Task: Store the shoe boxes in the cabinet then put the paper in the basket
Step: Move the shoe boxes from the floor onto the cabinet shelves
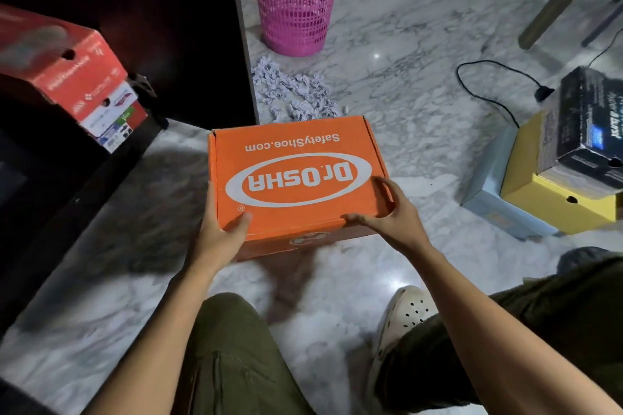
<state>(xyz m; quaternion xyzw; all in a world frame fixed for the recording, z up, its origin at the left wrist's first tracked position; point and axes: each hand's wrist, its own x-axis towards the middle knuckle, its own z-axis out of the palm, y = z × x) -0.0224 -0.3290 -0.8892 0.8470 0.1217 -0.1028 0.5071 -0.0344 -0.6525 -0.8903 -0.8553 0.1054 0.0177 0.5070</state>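
An orange shoe box (pixel 296 158) printed "Dr.OSHA" is in the middle of the view, just above the marble floor. My left hand (pixel 220 232) grips its near left corner, thumb on the lid. My right hand (pixel 387 212) holds its near right edge, fingers curled over the lid. A red shoe box (pixel 74 74) sits inside the dark cabinet (pixel 101 172) at the left. Crumpled white paper (pixel 293 94) lies in a heap on the floor beyond the orange box. A pink mesh basket (pixel 296 0) stands upright behind the paper.
At the right, a black box (pixel 586 131) lies on a yellow box (pixel 553 199), which rests on a pale blue box (pixel 495 205). A black cable (pixel 488 84) runs across the floor. Chair legs (pixel 566 0) stand at the top right. My knees and a white clog (pixel 408 313) are below.
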